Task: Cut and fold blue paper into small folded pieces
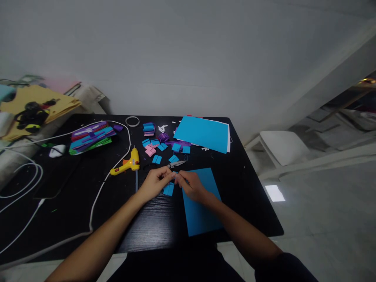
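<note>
My left hand (158, 181) and my right hand (190, 185) meet over the black table, fingertips pinched together on a small blue paper piece (175, 174), mostly hidden by the fingers. Just below them lies a blue paper square (168, 189) with a crease or strip across it. A large blue sheet (202, 207) is flat under my right hand and wrist. Beyond my hands rest scissors (178, 163), their blades pointing right. More small blue squares (174, 158) and pink pieces (150, 150) are scattered past the scissors.
A yellow glue gun (127, 163) lies left of my hands, near a white cable (101, 188). Farther left are a stack of coloured felt-like sheets (91, 137), a white mouse (57, 150) and a dark phone (55, 182). Blue and white sheets (205, 133) lie at the back right.
</note>
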Motion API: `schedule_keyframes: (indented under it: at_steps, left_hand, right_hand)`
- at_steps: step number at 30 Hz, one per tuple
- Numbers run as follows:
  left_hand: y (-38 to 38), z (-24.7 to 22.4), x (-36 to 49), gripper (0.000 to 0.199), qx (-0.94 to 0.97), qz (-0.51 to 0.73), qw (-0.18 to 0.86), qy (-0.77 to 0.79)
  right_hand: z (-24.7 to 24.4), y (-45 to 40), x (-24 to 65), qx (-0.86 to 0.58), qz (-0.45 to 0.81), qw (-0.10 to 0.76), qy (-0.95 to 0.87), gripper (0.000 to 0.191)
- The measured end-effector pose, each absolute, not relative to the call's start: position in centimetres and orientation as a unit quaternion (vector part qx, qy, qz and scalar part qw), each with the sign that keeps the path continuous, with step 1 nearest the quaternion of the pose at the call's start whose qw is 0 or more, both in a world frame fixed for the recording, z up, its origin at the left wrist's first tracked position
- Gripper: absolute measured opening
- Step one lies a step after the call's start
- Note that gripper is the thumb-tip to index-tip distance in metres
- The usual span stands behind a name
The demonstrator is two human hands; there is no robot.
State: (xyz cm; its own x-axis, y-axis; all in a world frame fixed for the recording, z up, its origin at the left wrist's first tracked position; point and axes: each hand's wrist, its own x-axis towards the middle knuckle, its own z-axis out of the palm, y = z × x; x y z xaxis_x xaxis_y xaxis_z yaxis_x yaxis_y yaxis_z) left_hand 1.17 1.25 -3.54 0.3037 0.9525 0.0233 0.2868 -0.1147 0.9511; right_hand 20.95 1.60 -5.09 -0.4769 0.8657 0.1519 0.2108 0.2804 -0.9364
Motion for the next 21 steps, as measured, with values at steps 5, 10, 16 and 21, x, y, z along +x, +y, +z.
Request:
schedule_keyframes:
  at_steps: [5,10,16,21]
  left_hand:
    - [1.2,-3.2,0.9,0.04,0.7,0.335,0.425,0.466]
    - [1.1,-2.6,0.7,0.037,0.74,0.321,0.389,0.445]
    - [1.0,-2.6,1.0,0.027,0.711,0.345,0.398,0.467]
    - [1.2,-3.2,1.0,0.028,0.662,0.363,0.457,0.47]
  right_hand:
    - [-5.6,1.7,20.9,-0.365,0.438,0.355,-0.741,0.044]
    - [-5.6,1.7,21.0,-0.376,0.439,0.35,-0.737,0.04]
    - [-5.5,1.6,21.1,-0.383,0.437,0.333,-0.743,0.036]
    - [-5.8,1.6,21.0,-0.382,0.423,0.326,-0.754,0.032]
